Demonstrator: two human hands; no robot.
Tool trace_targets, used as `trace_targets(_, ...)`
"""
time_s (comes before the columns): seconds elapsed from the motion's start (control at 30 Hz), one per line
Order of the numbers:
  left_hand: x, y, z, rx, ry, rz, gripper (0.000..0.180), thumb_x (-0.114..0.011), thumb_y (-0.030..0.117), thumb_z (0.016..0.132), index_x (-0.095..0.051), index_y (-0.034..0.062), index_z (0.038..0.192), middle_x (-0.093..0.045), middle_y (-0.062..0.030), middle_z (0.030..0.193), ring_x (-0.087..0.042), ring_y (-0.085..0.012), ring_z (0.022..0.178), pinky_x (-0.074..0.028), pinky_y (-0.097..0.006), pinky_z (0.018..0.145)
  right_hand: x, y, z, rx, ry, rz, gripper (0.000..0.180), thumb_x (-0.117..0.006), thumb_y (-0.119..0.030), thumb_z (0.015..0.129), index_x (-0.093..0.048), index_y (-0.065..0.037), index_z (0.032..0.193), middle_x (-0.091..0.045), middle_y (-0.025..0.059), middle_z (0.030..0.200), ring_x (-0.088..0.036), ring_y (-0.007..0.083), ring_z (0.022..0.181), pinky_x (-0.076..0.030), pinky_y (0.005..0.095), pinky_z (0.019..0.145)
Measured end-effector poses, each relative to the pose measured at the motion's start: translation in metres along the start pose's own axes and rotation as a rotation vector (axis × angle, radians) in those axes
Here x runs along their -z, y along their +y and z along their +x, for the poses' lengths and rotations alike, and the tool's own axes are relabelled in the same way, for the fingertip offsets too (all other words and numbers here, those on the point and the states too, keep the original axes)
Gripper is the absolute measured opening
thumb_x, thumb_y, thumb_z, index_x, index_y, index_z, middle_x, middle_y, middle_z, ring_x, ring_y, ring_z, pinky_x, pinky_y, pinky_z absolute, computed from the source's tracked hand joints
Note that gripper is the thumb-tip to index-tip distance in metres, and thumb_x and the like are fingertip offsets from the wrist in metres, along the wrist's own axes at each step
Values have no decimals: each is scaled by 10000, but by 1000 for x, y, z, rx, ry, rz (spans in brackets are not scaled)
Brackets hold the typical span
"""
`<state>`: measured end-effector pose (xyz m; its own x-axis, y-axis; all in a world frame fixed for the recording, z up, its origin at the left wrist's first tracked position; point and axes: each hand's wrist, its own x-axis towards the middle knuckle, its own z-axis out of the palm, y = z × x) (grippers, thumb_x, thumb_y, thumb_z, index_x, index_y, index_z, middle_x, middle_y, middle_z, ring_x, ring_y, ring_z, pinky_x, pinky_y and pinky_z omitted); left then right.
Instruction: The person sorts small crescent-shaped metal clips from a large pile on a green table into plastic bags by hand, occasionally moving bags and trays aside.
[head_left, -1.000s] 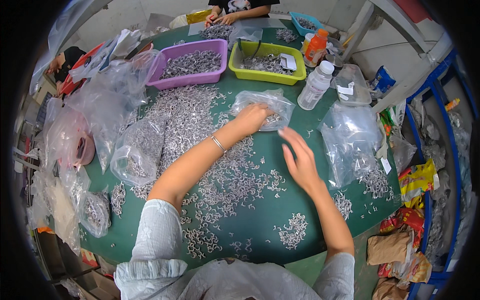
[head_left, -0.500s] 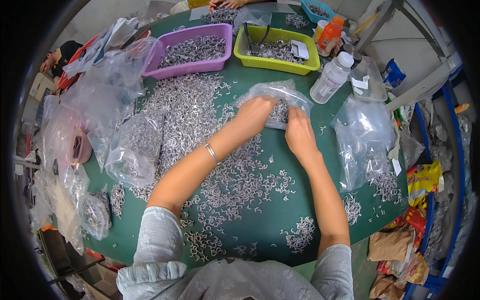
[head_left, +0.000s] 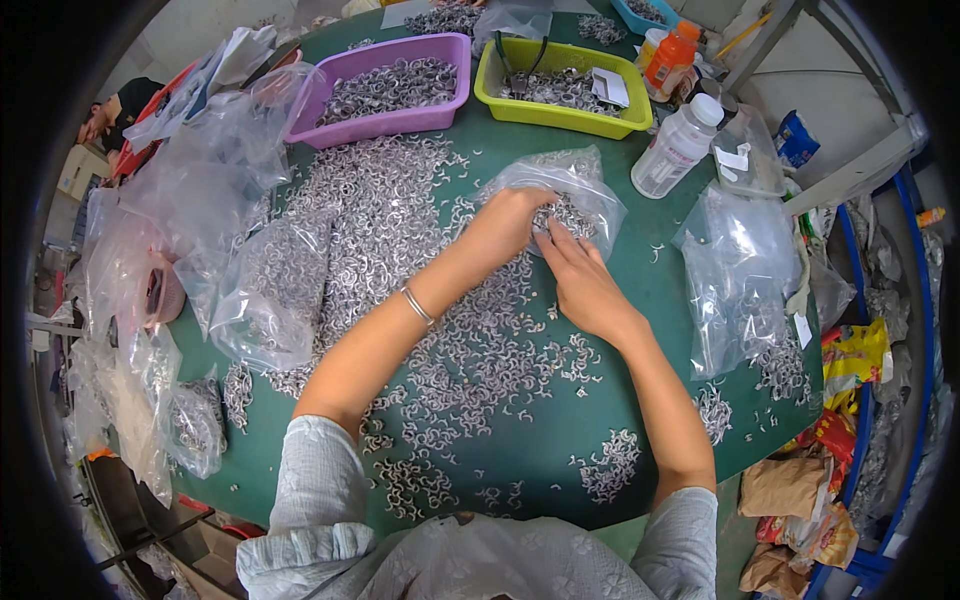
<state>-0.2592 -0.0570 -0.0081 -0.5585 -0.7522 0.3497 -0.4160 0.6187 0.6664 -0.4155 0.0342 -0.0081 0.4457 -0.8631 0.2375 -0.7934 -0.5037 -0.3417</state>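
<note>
White-capped bottle upright on the table's far right, orange bottle behind it, clear tub holding white scraps alongside, blue packet beyond; blue shelving, yellow packet, brown paper bag at right; pink basket left, dark-clad person far left.

Your left hand hides its own fingertips at the mouth of the clear plastic bag — whether they pinch the film or the grey curved pieces inside cannot be told — and your right hand shows too little at its fingertips to settle its hold either. The working end of the dark-handled tool is lost among the contents of your yellow-green basket, while the upper edge cuts off the blue tray.
</note>
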Motion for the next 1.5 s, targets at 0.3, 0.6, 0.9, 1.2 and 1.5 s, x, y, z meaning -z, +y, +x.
trace_targets(0.3,-9,5,10,-118,-220,394,283,-529,-66,728,-679,-21,963,-616,-174,1162,-593,-331,1065,-482,-385,906,-2,39,27,-399,348,51,209,-488,88,771,-557,9,952,-629,266,877,-608,441,835,-489,495,729)
trace_targets(0.6,-11,6,8,-3,-236,340,285,-501,-105,716,-680,-18,920,-616,-161,1152,-572,-314,1100,-480,-385,907,-12,58,43,-501,357,74,214,-629,24,749,-514,-21,924,-634,194,819,-624,394,783,-501,470,680)
trace_targets(0.9,-15,2,5,-13,-203,310,289,-491,-109,713,-669,-28,926,-612,-162,1129,-561,-315,1109,-482,-382,901,-12,60,41,-419,335,106,278,-590,67,734,-475,-34,966,-622,161,840,-621,372,799,-502,447,692)
trace_targets(1.2,-20,-1,1,-197,-34,286,186,-556,-99,665,-632,-30,820,-612,-182,907,-603,-333,937,-505,-387,814,-11,62,43,-391,241,-63,188,-516,20,791,-478,-25,970,-615,224,873,-620,404,802,-501,484,683)
trace_targets(1.5,-20,-3,-1,-204,-30,262,189,-557,-87,664,-634,-21,824,-612,-172,908,-590,-329,953,-488,-385,835,-11,62,41,-310,272,-121,269,-601,47,739,-460,-61,941,-608,159,840,-596,381,784,-483,457,653)
